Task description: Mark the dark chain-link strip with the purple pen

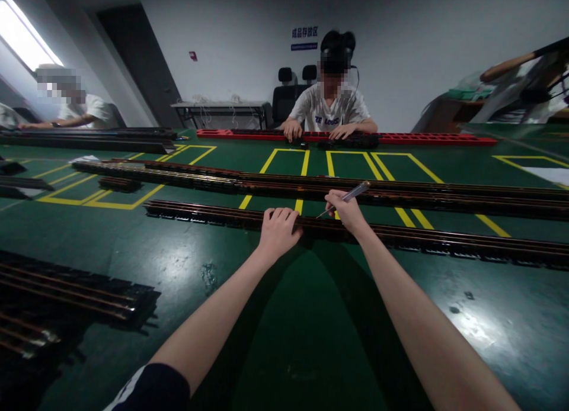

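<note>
Watching a thin tool meet a long dark strip, mid-frame

I've got the right hand [344, 209] pinching a slim pen-like tool [358, 190] near the centre of the frame; its thick end tilts to the upper right, its tip angles down and left to the dark strip [200, 212]; can't tell if it really touches. The strip's long axis runs from left of centre, sloping slightly down, out the right edge; so the tool slants across it, tip between both hands.

Left hand [279, 233] is bent over the same strip, just left of the tip; no idea from here if those fingers squeeze or only rest. It all sits on a green table [284, 340] with yellow lines [271, 162]; more dark strips [200, 182] lie just beyond, and a person [331, 109] works at a red frame [427, 139] up top.

Readable stuff: wall sign [304, 32] says 成品存放区, the line under it is too small; shirt lettering [326, 119] is too blurry for me; I see no brand on the tool or strip.
</note>
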`<state>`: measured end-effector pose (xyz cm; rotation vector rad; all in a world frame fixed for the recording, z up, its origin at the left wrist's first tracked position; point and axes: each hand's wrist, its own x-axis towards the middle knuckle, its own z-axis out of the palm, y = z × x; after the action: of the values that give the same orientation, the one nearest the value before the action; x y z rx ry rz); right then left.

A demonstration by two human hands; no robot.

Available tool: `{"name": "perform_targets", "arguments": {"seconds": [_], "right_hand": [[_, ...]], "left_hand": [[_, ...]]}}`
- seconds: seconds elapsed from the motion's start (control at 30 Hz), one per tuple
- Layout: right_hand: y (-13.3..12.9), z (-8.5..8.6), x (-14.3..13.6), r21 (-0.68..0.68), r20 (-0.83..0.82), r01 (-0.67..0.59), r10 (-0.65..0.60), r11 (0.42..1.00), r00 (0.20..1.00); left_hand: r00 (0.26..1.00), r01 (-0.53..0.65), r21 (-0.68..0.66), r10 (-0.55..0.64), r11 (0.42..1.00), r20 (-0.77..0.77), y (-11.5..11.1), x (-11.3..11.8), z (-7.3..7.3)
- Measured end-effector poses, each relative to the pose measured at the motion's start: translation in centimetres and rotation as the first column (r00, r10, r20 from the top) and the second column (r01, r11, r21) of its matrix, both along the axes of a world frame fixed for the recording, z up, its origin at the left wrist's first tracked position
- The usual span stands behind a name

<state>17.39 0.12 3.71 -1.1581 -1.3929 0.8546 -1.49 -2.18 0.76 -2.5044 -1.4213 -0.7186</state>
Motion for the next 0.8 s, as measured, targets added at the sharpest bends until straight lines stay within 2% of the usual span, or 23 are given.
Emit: {"name": "perform_targets", "arguments": {"seconds": [0.53,0.8], "right_hand": [[-0.13,0.30,-0.21,-0.008,0.042,-0.003,0.004,1.000,0.999],[-0.17,0.33,-0.30,-0.006,0.022,-0.010,0.010,1.000,1.000]], "left_hand": [[1.000,-0.017,0.007,0.017,1.000,-0.006,-0.02,0.11,-0.01],[0.999,-0.024,-0.018,0.023,1.000,-0.027,-0.36,0.19,0.47]]}}
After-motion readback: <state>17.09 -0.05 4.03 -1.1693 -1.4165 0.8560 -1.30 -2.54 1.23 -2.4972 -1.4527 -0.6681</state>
